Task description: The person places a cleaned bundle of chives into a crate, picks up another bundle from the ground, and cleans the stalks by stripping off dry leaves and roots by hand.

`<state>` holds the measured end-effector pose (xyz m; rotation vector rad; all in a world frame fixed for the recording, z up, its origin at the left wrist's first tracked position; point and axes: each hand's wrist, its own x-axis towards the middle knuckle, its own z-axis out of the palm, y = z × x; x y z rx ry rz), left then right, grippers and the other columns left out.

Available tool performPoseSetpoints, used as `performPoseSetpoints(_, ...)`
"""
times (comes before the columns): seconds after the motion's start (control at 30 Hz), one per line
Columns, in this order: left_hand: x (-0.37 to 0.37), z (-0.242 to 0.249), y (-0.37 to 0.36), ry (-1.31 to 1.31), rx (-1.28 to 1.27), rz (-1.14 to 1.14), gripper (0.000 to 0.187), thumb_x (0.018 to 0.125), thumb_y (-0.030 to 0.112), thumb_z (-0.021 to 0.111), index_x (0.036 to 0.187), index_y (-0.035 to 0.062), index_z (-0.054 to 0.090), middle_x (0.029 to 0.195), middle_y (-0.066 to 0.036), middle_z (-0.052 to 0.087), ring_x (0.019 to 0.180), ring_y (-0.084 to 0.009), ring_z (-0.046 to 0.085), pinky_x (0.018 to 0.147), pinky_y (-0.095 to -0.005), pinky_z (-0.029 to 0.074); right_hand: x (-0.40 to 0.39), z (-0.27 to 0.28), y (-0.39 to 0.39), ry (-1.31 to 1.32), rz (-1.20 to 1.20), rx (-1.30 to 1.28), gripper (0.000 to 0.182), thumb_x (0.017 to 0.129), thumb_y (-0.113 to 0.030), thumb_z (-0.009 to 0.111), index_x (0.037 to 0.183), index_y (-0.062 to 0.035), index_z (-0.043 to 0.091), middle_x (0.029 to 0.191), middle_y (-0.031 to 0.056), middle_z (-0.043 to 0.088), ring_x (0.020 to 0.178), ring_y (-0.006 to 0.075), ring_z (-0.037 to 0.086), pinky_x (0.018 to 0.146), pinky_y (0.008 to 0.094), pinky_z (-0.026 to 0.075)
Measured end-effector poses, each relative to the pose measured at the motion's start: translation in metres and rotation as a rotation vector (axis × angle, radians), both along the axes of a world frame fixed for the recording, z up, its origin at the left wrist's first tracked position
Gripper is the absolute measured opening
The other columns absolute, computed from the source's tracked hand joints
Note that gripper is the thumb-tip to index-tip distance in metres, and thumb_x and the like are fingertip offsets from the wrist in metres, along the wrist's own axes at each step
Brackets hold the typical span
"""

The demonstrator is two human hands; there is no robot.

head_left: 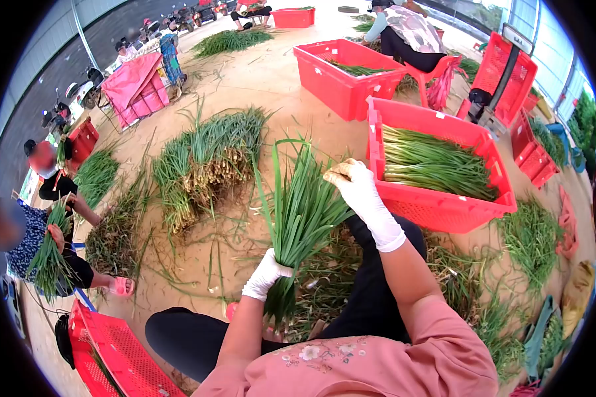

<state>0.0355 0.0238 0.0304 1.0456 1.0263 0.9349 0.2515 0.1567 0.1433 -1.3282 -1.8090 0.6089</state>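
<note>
Sandy floor underfoot — left hand [266,272] clamps the chive bundle [301,215] upright; right hand [361,188] pinches its leaf tips.

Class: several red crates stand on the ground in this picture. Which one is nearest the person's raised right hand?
The red crate just beyond the right hand, filled with laid-flat green stalks. The other crates stand farther off; the one behind is nearly empty.

head view, looking down, close over lap
</note>
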Motion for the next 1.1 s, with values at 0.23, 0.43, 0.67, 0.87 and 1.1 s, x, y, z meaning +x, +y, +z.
performPoseSetpoints(0.23, 0.003, 0.005, 0.006, -0.066, -0.018, 0.035, 0.041, 0.051, -0.005, 0.069, 0.091, 0.0001, 0.065, 0.079, -0.003, 0.065, 0.069, -0.0121, 0.058, 0.068, -0.0272, 0.047, -0.004, -0.015, 0.007, 0.561, -0.035, -0.030, 0.021, 0.084, -0.022, 0.059, 0.071, -0.0061, 0.065, 0.072, 0.0028, 0.062, 0.065, 0.0131, 0.052, 0.064, 0.0258, 0.037)
performPoseSetpoints(0.43, -0.001, -0.002, 0.001, -0.055, -0.028, 0.043, 0.042, 0.049, -0.007, 0.069, 0.090, 0.0012, 0.064, 0.079, -0.004, 0.065, 0.072, -0.0139, 0.060, 0.069, -0.0290, 0.049, 0.024, 0.022, 0.004, 0.888, 0.046, -0.176, 0.023, 0.084, -0.026, 0.062, 0.078, -0.0036, 0.061, 0.072, 0.0015, 0.055, 0.069, 0.0129, 0.053, 0.066, 0.0296, 0.045)
performPoseSetpoints(0.67, -0.006, -0.014, 0.006, -0.035, -0.025, 0.016, 0.042, 0.049, -0.007, 0.072, 0.089, 0.0009, 0.065, 0.080, -0.004, 0.066, 0.072, -0.0131, 0.061, 0.069, -0.0290, 0.049, -0.012, -0.007, -0.016, -0.241, 0.031, 0.326, 0.036, 0.063, -0.021, 0.077, 0.095, -0.0080, 0.066, 0.118, 0.0078, 0.053, 0.116, 0.0287, 0.041, 0.095, 0.0388, 0.036)
performPoseSetpoints(0.87, -0.005, -0.014, 0.005, -0.031, -0.029, 0.018, 0.042, 0.050, -0.007, 0.071, 0.091, 0.0009, 0.065, 0.079, -0.003, 0.065, 0.071, -0.0120, 0.060, 0.068, -0.0288, 0.049, -0.018, -0.010, -0.018, -0.147, 0.084, -0.009, 0.037, 0.067, -0.023, 0.074, 0.098, -0.0055, 0.064, 0.128, 0.0168, 0.044, 0.123, 0.0328, 0.033, 0.100, 0.0407, 0.030)
performPoseSetpoints(1.1, -0.001, -0.008, 0.002, -0.038, -0.071, 0.029, 0.043, 0.048, -0.009, 0.066, 0.090, 0.0013, 0.065, 0.078, 0.000, 0.063, 0.069, -0.0108, 0.057, 0.068, -0.0280, 0.048, -0.022, -0.028, -0.014, -0.055, 0.037, -0.019, 0.034, 0.067, -0.030, 0.072, 0.092, -0.0090, 0.066, 0.125, 0.0164, 0.047, 0.122, 0.0336, 0.035, 0.101, 0.0424, 0.029)
